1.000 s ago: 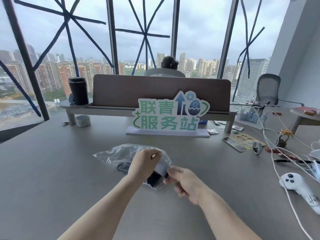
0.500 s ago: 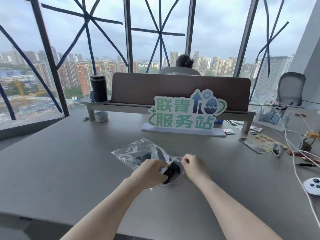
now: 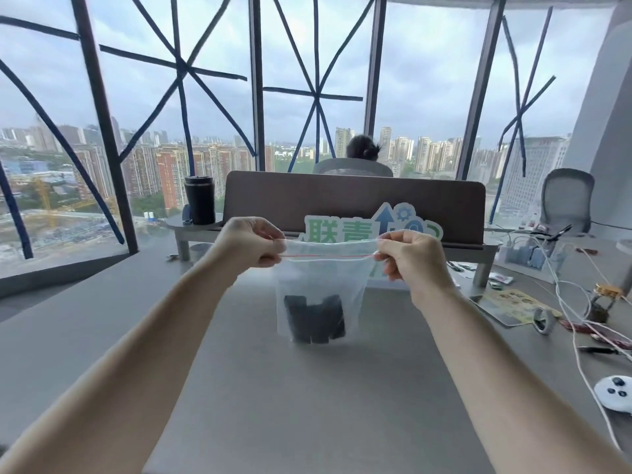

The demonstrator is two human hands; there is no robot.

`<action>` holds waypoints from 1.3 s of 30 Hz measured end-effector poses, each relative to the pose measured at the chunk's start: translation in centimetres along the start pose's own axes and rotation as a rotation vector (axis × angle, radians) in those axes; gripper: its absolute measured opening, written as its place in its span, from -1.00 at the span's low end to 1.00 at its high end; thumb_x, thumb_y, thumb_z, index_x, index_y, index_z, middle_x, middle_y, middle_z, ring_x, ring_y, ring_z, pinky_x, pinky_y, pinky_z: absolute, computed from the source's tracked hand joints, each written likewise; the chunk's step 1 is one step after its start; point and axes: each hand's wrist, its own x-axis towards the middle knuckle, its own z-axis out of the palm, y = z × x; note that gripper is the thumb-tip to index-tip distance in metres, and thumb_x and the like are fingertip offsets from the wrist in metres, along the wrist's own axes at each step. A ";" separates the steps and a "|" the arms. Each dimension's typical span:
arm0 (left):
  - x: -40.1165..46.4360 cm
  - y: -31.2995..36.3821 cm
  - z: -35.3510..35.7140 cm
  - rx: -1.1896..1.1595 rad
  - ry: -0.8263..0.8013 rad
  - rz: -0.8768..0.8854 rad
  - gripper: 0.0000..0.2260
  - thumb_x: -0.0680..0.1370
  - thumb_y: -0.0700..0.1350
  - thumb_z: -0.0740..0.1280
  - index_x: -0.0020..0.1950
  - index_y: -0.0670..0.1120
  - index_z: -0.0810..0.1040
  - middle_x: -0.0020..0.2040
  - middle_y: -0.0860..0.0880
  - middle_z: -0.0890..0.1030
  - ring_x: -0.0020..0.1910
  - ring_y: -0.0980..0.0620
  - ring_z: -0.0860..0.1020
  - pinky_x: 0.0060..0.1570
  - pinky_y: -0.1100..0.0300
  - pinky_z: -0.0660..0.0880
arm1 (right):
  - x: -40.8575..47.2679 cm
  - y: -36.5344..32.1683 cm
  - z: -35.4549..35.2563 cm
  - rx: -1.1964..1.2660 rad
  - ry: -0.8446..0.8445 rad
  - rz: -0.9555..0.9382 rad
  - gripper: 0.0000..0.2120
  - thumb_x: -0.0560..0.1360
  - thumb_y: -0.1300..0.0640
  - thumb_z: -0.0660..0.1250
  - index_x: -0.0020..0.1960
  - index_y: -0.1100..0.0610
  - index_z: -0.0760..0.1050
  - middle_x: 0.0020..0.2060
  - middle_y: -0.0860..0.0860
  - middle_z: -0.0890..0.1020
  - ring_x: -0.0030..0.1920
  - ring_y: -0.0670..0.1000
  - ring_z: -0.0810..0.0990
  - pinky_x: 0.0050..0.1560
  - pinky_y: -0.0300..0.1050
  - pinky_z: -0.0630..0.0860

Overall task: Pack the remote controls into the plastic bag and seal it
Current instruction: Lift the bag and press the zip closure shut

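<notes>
The person holds the plastic bag point(image 3: 321, 285) up in the air, above the middle of the grey table point(image 3: 273, 388). The left hand point(image 3: 251, 244) pinches the top left corner of the bag. The right hand point(image 3: 410, 260) pinches the top right corner. Both hands are closed tight on the bag, with the fingers curled in. They pull apart, so the top edge is stretched flat and straight. A thin red line point(image 3: 328, 256) runs along the top between the hands. That is likely the zip strip that shuts the bag.

The dark remote controls point(image 3: 314, 319) sit at the bottom of the bag. Holding the bag up lets them drop down, away from the opening. That leaves the top free to press shut.

I cannot tell if the strip is closed yet. The packing looks done, and the sealing looks like the step now. A white controller point(image 3: 615, 393) lies near the right edge of the table, well apart from the bag.
</notes>
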 end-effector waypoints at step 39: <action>-2.4 3.2 8.0 0.125 -0.006 0.393 -0.82 0.44 -0.17 0.41 -0.33 0.07 0.59 -0.43 0.12 0.58 -0.41 0.17 0.49 -0.28 0.10 0.53 | -2.3 -6.1 -2.8 -0.826 -0.250 -0.552 -0.87 0.45 -0.04 0.44 -0.20 -0.01 0.65 -0.41 -0.20 0.58 -0.29 -0.16 0.55 -0.10 -0.10 0.53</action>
